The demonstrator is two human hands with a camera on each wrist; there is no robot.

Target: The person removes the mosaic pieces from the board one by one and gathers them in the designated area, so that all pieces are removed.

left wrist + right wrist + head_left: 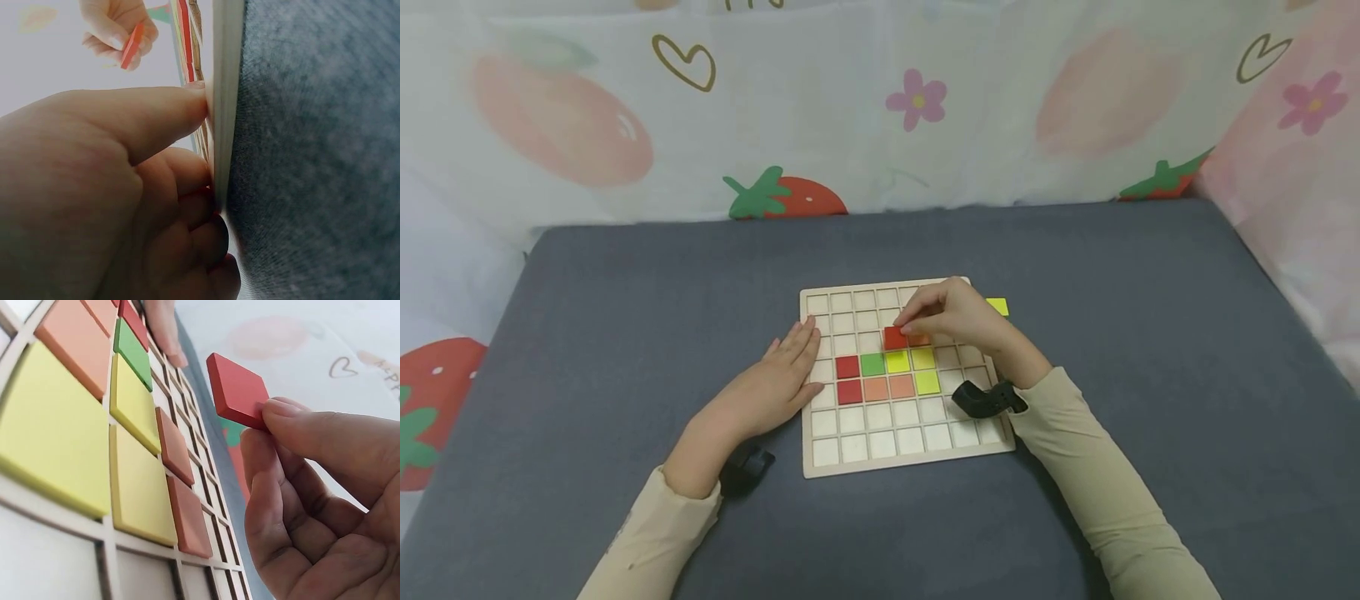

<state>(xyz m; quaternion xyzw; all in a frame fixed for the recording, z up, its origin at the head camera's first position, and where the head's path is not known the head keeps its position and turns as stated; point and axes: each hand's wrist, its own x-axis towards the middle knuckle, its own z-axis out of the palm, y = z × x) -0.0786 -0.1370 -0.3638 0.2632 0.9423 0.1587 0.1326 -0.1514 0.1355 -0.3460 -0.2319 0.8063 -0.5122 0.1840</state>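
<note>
Between thumb and fingertips, my right hand pinches a square red tile, held raised over the wooden grid board. My left hand lies along the board's left edge, fingers extended, its thumb touching the rim. Coloured tiles fill cells mid-board: two dark red tiles at the left, a green tile, yellow tiles and salmon-orange tiles. Two more orange tiles sit in the row behind; in the head view the held tile and hand partly cover them.
A loose yellow tile shows at the board's back right, partly behind the right hand. Dark grey cloth covers the table. A printed curtain hangs along the back and sides. Each wrist wears a black camera mount.
</note>
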